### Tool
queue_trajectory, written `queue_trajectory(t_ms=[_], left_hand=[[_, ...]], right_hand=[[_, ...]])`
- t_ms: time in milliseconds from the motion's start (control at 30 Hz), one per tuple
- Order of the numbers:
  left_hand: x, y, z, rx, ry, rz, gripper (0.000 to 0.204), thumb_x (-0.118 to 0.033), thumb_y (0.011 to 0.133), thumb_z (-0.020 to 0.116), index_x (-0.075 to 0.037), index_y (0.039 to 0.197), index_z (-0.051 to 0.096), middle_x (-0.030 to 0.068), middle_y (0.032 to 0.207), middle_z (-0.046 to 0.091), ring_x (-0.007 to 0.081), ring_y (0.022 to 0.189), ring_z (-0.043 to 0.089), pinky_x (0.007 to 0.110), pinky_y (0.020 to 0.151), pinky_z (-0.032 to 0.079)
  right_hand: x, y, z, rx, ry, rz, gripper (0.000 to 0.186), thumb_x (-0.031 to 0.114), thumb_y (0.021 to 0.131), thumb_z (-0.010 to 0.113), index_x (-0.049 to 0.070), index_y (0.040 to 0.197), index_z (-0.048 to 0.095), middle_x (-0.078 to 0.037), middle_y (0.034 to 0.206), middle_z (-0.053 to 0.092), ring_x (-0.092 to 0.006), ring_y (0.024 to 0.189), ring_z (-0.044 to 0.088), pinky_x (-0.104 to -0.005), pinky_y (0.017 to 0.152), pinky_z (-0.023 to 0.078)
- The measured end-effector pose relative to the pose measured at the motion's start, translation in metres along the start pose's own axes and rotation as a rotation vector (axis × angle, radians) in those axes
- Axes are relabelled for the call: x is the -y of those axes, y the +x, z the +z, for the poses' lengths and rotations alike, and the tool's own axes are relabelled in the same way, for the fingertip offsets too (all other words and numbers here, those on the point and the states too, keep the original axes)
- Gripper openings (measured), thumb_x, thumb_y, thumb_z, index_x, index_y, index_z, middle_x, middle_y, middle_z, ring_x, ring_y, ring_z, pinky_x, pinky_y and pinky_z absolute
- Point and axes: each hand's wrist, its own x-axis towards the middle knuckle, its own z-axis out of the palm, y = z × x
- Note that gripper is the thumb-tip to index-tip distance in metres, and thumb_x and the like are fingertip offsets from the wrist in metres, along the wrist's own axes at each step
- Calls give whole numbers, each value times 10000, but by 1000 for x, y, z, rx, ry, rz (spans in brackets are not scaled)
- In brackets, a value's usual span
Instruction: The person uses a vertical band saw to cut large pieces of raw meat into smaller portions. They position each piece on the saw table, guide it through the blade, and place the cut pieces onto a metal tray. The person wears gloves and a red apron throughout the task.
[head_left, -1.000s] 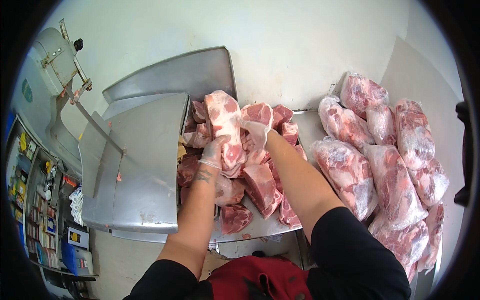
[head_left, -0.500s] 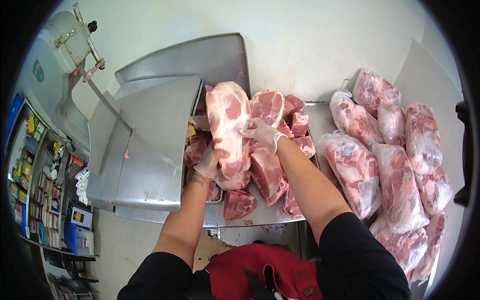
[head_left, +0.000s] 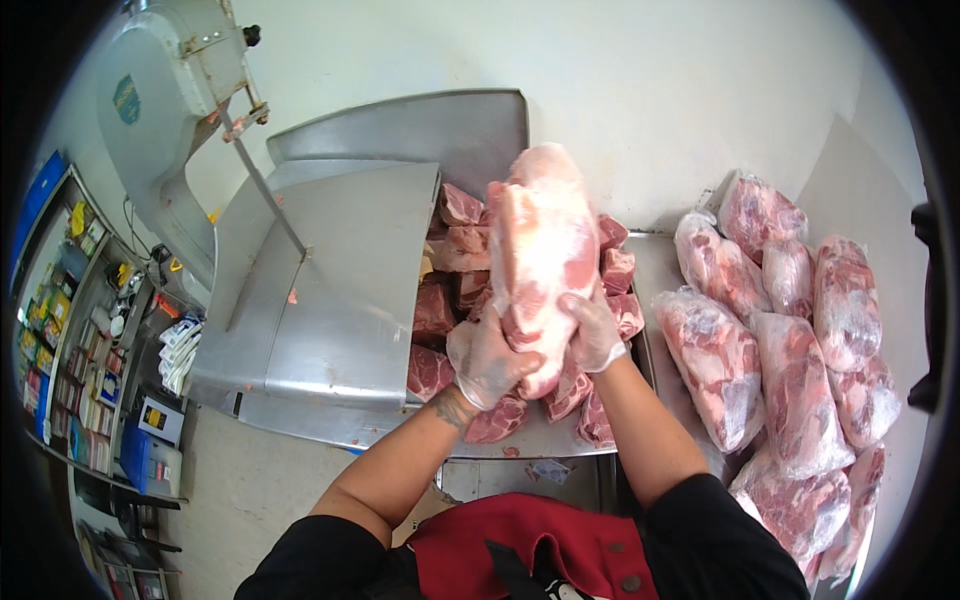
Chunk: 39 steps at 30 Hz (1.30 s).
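Observation:
A large raw slab of meat (head_left: 545,250), pale with fat on its upper face, is held up over a pile of cut meat. My left hand (head_left: 490,358), in a clear glove, grips its lower left end. My right hand (head_left: 592,328), gloved too, has closed on its lower right side with the thumb across the top. Beneath and around it lie several cut meat chunks (head_left: 432,308), with more at the near edge, such as a marbled chunk (head_left: 497,418). The slab hides the middle of the pile.
To the left stands a band saw with a metal table (head_left: 340,300) and an upright blade (head_left: 268,185). Several plastic-wrapped meat pieces (head_left: 708,365) are heaped at the right against the wall. Shelves (head_left: 75,340) with packaged goods line the far left.
Both hands have lifted the slab off the pile and brought it closer. My right hand has shifted down to its near end. The view has turned slightly left.

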Motion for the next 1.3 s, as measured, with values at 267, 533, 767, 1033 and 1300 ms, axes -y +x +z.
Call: queue_trajectory(t_ms=[267,533,767,1033,1300], left_hand=[[-80,-48,42,-73,-431,151,852,-74,863,888,2,1519,350,146,1407,574,210,1298,597,364,1093,521],[-112,-103,7,-168,-959,-441,508,-114,1059,703,-44,1499,459,112,1346,649,278,1205,676,436,1014,590],[-111,-105,-46,-144,-987,-434,432,-355,1141,574,-36,1432,551,145,1299,671,286,1152,704,439,987,606],[-111,-156,-150,268,-57,-192,363,-227,1084,649,-9,1374,639,107,1149,730,194,987,698,353,857,575],[-66,-150,-366,-615,913,174,336,-248,957,772,1,1177,726,194,985,743,380,909,715,463,889,565]], right_hand=[[96,-21,67,352,-299,119,1076,204,706,894,28,1639,389,-109,1506,574,-260,1393,558,-398,1198,442],[76,30,160,953,-1050,336,914,398,885,819,-5,1608,432,-162,1550,553,-270,1442,519,-387,1216,397],[73,20,239,1167,-1888,20,969,661,936,712,12,1600,434,-291,1420,640,-437,1242,678,-464,1081,526],[57,-34,236,963,-2154,-330,1291,622,680,929,33,1661,331,-235,1258,692,-440,1128,709,-506,950,561],[38,-19,251,817,-2158,-244,1287,634,654,945,9,1619,366,-258,1324,680,-459,1184,690,-500,1008,553]])
